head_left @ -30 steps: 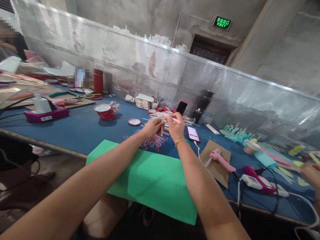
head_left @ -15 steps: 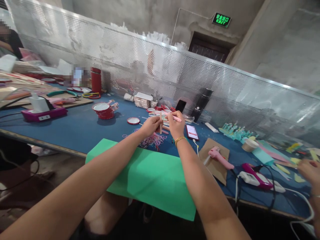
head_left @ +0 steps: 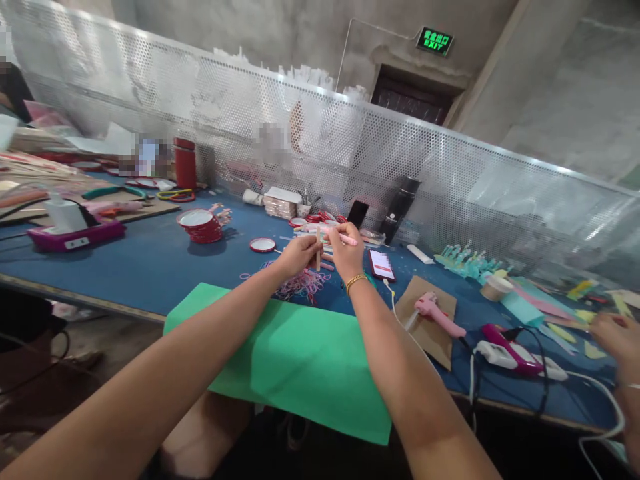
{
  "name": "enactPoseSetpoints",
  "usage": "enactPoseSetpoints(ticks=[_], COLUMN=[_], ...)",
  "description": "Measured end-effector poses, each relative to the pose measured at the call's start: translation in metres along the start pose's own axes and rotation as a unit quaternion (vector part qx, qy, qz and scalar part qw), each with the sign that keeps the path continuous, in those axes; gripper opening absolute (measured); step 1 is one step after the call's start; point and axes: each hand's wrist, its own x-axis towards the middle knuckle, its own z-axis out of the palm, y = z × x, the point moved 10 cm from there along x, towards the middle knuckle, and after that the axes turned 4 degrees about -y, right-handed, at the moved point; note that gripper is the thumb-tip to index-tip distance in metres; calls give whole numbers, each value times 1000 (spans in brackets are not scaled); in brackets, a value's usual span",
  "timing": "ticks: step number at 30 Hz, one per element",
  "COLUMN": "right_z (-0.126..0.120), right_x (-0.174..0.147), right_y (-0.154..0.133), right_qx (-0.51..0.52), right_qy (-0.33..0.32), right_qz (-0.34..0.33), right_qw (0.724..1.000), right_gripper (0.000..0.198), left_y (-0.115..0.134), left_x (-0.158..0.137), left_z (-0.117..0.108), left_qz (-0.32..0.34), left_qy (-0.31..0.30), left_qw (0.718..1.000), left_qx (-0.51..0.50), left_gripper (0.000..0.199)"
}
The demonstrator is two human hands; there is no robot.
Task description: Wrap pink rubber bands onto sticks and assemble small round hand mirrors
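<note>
Pinched in my left hand (head_left: 300, 256) is a flat wooden craft stick (head_left: 319, 259), held upright. My right hand (head_left: 347, 252) closes around a pink pen (head_left: 349, 240), whose inner end points toward the stick; whether the tip touches it I cannot tell. Below both hands lies a tangle of pink and purple cords (head_left: 303, 285) on the blue table. A green sheet (head_left: 300, 360) spreads over the table's front edge and my lap, under my forearms. Just behind my hands are several pens and red loops, partly hidden.
To the right, a pink glue gun (head_left: 436, 313) rests on cardboard (head_left: 413, 293) beside a lit phone (head_left: 381, 265) and a purple power strip (head_left: 520, 353). Another person's hand (head_left: 617, 340) is at far right. Stacked red-rimmed discs (head_left: 204, 230) and a red bottle (head_left: 185, 163) stand left.
The view has shifted slightly, so the table's things sit a little further left. Both hands keep their hold on the stick and the pen, with only small movement.
</note>
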Motion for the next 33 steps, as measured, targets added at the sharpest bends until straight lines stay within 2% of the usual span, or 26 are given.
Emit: enactPoseSetpoints(ticks=[6,10,18,33], right_z=[-3,-2,1,2], right_x=[5,6,3,3], right_y=[16,24,26,18], right_qx=[43,68,78,66], right_qy=[13,19,13,11], right_qz=[31,42,50,49], right_qw=[999,997,996,997], right_gripper=[18,22,16,16], left_y=[-4,-7,0,-4], left_x=[4,3,-3,1], left_z=[-6,-4,1,3], left_qz=[18,2,-27,-10], left_qy=[18,12,10,-17], left_qw=[1000,1000,1000,1000], left_qx=[18,1,-11,3], left_gripper=[28,28,26,27])
